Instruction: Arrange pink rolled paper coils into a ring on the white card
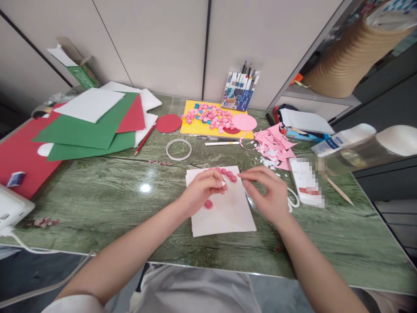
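A stack of white paper sheets lies in front of me. Several small deep-pink paper coils form a curved row near its top edge, and a single coil sits lower on the left. My left hand is over the upper left of the paper, its fingertips pinched on a small white piece; its exact kind is too small to tell. Just past the right edge of the paper is my right hand, thumb and forefinger slightly apart near the end of the row, with nothing visible between them.
Behind the paper are a tape roll, a white pen and a yellow sheet bearing many pink coils. Pink scraps, scissors and a phone lie right. Coloured sheets cover the left.
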Demonstrator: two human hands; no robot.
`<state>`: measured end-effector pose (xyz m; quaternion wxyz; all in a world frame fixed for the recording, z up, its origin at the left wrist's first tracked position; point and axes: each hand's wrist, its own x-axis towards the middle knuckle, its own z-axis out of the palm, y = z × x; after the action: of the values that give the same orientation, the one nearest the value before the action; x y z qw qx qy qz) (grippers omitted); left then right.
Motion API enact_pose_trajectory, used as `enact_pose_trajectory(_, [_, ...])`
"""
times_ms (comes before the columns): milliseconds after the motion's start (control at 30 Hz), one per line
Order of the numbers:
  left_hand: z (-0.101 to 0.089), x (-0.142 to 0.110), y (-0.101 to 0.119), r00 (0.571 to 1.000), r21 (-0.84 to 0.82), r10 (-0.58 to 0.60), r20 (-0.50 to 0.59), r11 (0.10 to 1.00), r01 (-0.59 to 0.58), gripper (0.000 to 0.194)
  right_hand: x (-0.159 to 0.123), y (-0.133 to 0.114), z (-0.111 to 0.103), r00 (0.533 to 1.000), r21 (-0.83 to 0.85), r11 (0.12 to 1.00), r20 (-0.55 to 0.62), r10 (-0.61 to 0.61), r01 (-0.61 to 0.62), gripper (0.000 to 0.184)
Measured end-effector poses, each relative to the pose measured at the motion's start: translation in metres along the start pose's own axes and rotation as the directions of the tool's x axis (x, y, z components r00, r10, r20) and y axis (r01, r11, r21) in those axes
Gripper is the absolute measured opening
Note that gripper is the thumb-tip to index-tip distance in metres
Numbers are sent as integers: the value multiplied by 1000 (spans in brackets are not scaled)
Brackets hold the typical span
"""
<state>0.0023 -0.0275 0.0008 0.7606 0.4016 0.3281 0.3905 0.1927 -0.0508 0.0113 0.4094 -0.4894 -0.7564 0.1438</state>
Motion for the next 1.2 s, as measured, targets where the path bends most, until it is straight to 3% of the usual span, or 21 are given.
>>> enact_pose_trajectory(133, [0, -1, -4, 978, 286, 207, -35, 939, -188, 5, 0, -3, 2, 995, 71, 994, -57, 86, -82, 4])
enact_pose_trajectory(300, [6, -6, -5, 906, 614, 421, 36, 706, -352, 5, -3, -15, 9, 997, 15, 998, -46, 67, -67, 2])
enact_pose_trajectory(500, [10, -8, -3, 868, 716, 488, 88, 575, -396, 6, -6, -19, 12, 998, -35, 999, -56, 35, -37, 2])
enact_pose_trajectory(600, [11, -10, -4, 853, 711, 510, 109, 559, -426, 6, -6, -17, 13, 988, -128, 989, -132, -85, 68, 6])
enact_pose_trajectory(667, [11, -11, -5, 853, 681, 508, 122, 582, -444, 9, -6, -16, 13, 940, -265, 944, -220, -259, 198, 11])
enact_pose_trajectory(767, [9, -11, -10, 894, 594, 443, 68, 702, -392, 16, -7, -15, 7, 782, -505, 770, -260, -567, 390, 15])
enact_pose_trajectory(833, [3, -5, -12, 925, 575, 380, -7, 758, -308, 23, -7, -14, 2, 693, -593, 669, -241, -679, 449, 17])
enact_pose_trajectory(867, [-2, -1, -12, 927, 609, 373, -46, 745, -270, 24, -7, -13, -1, 679, -611, 651, -239, -695, 451, 18])
enact_pose_trajectory(933, [-13, 12, -10, 909, 760, 406, -96, 620, -197, 21, -7, -11, -5, 700, -616, 675, -265, -663, 406, 18])
enact_pose_trajectory(1100, [-34, 66, 9, 879, 990, 472, 62, 79, -112, 24, -4, -1, -7, 783, -580, 772, -341, -521, 261, 15])
enact_pose_trajectory(1133, [-36, 80, 13, 874, 997, 483, 57, 16, -74, 25, -4, 2, -6, 792, -575, 780, -345, -504, 245, 14])
enact_pose_trajectory(1200, [-39, 111, 18, 875, 999, 484, 37, 2, -43, 25, -3, 6, -5, 812, -572, 791, -346, -471, 215, 11])
